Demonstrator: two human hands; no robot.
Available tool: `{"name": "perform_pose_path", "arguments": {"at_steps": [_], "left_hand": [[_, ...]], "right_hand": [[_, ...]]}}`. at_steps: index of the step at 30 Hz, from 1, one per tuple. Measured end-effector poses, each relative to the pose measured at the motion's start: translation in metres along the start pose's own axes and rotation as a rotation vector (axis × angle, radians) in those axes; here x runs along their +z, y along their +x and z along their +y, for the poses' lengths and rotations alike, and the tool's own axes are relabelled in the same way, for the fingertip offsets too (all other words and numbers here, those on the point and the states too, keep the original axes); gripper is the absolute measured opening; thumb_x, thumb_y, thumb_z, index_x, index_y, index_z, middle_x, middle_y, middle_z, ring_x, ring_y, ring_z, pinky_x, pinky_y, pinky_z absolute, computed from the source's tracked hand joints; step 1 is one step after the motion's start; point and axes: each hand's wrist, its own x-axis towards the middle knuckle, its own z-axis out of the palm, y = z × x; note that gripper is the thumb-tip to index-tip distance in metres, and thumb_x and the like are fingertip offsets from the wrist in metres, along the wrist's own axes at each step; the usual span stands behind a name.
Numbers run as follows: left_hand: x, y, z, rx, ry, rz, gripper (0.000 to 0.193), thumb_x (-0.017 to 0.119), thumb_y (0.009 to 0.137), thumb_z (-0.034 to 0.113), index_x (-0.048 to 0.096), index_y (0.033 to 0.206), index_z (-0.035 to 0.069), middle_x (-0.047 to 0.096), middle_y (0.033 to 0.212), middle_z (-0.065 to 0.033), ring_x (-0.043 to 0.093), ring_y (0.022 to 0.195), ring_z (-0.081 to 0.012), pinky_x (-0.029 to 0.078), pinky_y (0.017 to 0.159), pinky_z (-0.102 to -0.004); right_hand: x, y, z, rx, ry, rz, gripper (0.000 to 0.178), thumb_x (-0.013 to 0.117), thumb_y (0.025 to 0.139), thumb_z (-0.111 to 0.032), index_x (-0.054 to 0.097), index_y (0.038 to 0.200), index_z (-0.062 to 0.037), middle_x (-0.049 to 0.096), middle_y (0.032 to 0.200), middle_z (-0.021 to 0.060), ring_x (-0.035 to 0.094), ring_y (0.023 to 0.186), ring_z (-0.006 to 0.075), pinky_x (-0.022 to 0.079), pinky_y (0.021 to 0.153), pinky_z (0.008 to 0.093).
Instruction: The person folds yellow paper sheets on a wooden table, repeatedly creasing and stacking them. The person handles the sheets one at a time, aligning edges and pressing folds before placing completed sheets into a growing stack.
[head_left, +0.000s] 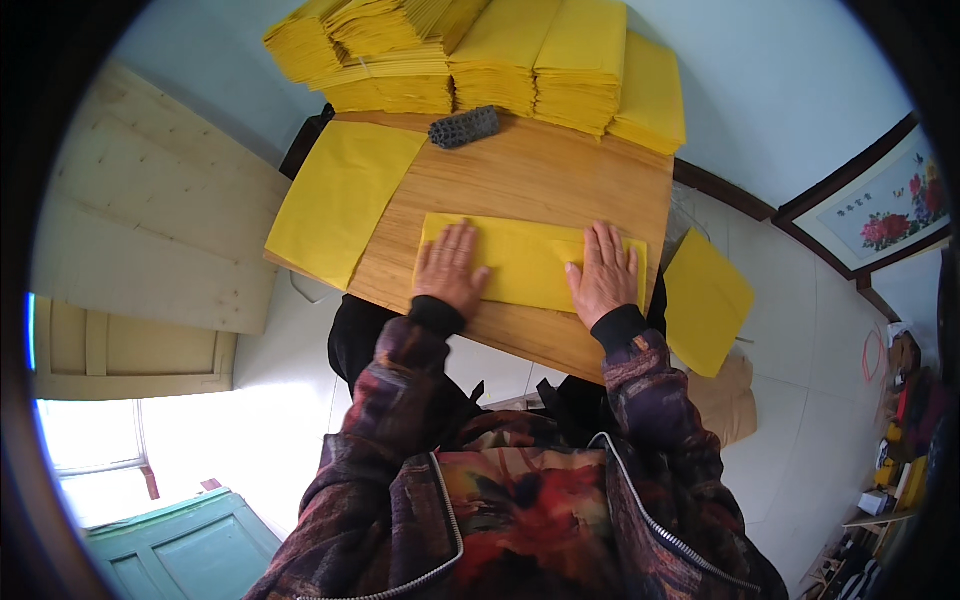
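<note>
A folded sheet of yellow paper (525,262) lies lengthwise on the wooden table in front of me. My left hand (452,268) presses flat on its left end, fingers stretched toward the far edge. On its right part rests my right hand (604,270), also flat with the fingers extended and the thumb out to the side. Neither hand grips anything. To the left, a larger flat yellow sheet (345,195) covers the table's left corner. Beyond the folded paper sits a dark grey, textured cylinder-like object (463,127), whose kind I cannot make out.
Tall stacks of folded yellow paper (540,60) line the far side of the wooden table (540,170). Right of the table, lower down, are another yellow sheet (708,300) and brown paper (728,400). A pale board (150,200) stands at left; a framed flower picture (885,205) at right.
</note>
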Motion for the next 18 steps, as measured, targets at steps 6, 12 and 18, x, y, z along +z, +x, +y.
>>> {"name": "perform_pose_path", "arguments": {"at_steps": [6, 12, 18], "left_hand": [[-0.002, -0.001, -0.03, 0.015, 0.028, 0.03, 0.063, 0.047, 0.09, 0.041, 0.034, 0.143, 0.011, 0.028, 0.153, -0.0065, 0.025, 0.141, -0.0256, 0.018, 0.113, -0.0466], [0.004, 0.0, -0.03, 0.003, 0.056, 0.024, 0.065, 0.05, 0.089, 0.037, 0.031, 0.145, 0.012, 0.026, 0.154, -0.0053, 0.022, 0.142, -0.0255, 0.017, 0.114, -0.0468], [0.008, 0.004, -0.037, -0.009, 0.187, -0.116, 0.064, 0.04, 0.093, 0.042, 0.024, 0.149, 0.017, 0.019, 0.157, -0.0004, 0.015, 0.145, -0.0215, 0.013, 0.115, -0.0459]], "right_hand": [[-0.004, 0.0, -0.003, -0.01, -0.002, 0.032, 0.063, 0.055, 0.089, -0.032, 0.034, 0.141, -0.0041, 0.028, 0.151, 0.0108, 0.023, 0.14, 0.0284, 0.018, 0.112, 0.0515], [0.01, -0.002, -0.092, -0.27, 0.249, 0.155, 0.06, 0.057, 0.086, -0.029, 0.042, 0.136, -0.0004, 0.038, 0.144, 0.0165, 0.03, 0.137, 0.0314, 0.023, 0.109, 0.0543], [0.034, 0.024, -0.148, -0.221, 0.335, 0.051, 0.06, 0.05, 0.091, -0.036, 0.039, 0.138, -0.0002, 0.035, 0.146, 0.0153, 0.027, 0.138, 0.0322, 0.019, 0.111, 0.0513]]}}
